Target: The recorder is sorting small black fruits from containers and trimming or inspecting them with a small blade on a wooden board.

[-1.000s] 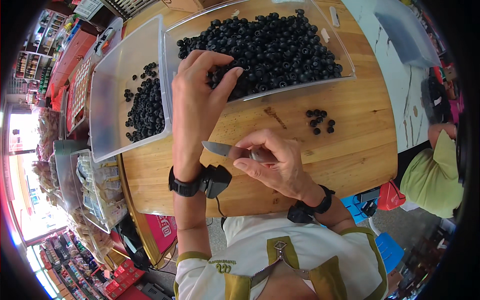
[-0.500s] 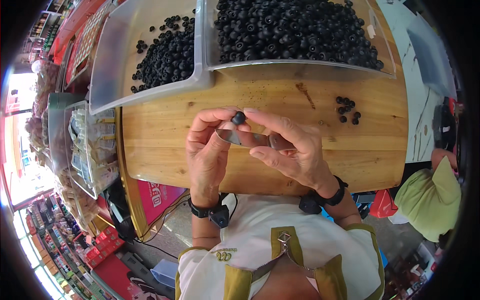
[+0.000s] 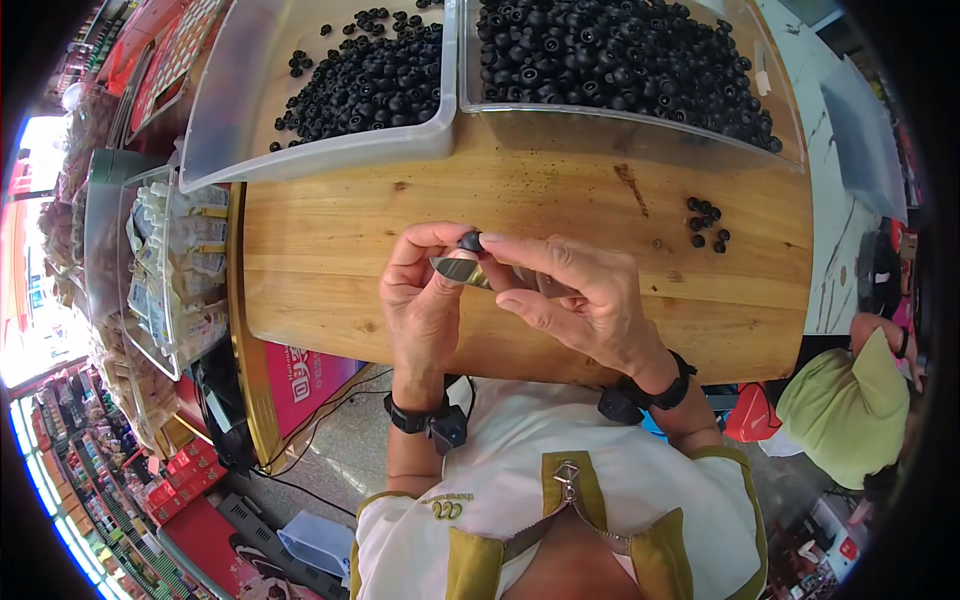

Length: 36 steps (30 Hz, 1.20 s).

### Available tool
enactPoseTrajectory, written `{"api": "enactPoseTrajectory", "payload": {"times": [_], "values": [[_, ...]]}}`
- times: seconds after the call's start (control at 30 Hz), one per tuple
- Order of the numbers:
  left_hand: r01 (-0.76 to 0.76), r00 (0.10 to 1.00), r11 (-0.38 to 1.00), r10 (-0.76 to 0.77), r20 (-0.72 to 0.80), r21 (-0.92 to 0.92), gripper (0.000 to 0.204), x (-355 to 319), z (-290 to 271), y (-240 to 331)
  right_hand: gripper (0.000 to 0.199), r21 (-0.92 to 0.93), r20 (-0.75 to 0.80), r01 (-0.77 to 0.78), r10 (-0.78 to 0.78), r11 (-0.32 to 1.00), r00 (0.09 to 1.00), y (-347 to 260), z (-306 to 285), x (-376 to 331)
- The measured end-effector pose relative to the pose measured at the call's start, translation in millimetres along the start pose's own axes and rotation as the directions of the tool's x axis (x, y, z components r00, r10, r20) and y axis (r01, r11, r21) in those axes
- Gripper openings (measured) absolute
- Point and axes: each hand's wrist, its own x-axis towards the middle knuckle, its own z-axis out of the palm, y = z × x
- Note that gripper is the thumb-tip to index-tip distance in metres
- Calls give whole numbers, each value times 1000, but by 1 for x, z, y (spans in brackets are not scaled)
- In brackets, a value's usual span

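Observation:
Between the fingertips of my left hand (image 3: pixel 420 305) is a small round black piece (image 3: pixel 469 241), pinched over the wooden table. My right hand (image 3: pixel 595 290) is closed around a shiny metal blade (image 3: pixel 462 271); its handle end is hidden by the fingers. The blade's tip lies against my left thumb, just below the black piece. My right index fingertip touches the side of the piece. Both hands are close together above the table's near half.
Two clear plastic bins, a left one (image 3: pixel 330 160) and a right one (image 3: pixel 640 128), stand at the far side with many black pieces inside. A few loose black pieces (image 3: pixel 706 222) lie on the wooden table (image 3: pixel 560 205) at right. A person in light green (image 3: pixel 845 410) is at far right.
The view has shifted, so the bins sit further right and higher. The black piece has turned slightly in my fingers, and the blade's face now catches more light.

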Motion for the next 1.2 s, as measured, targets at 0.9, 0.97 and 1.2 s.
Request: {"api": "enactPoseTrajectory", "payload": {"times": [0.9,0.97,1.2], "values": [[-315,948,916,318,30,247,14,12,-4,49,30,65,-189,-328,335,942,923,12,-24,5],[-456,873,764,483,64,457,14,33,0,68,31,75,-175,-338,346,938,922,14,-23,3],[-374,849,354,502,163,857,28,83,20,99,29,88,-179,-294,305,952,935,12,-29,-2]]}}
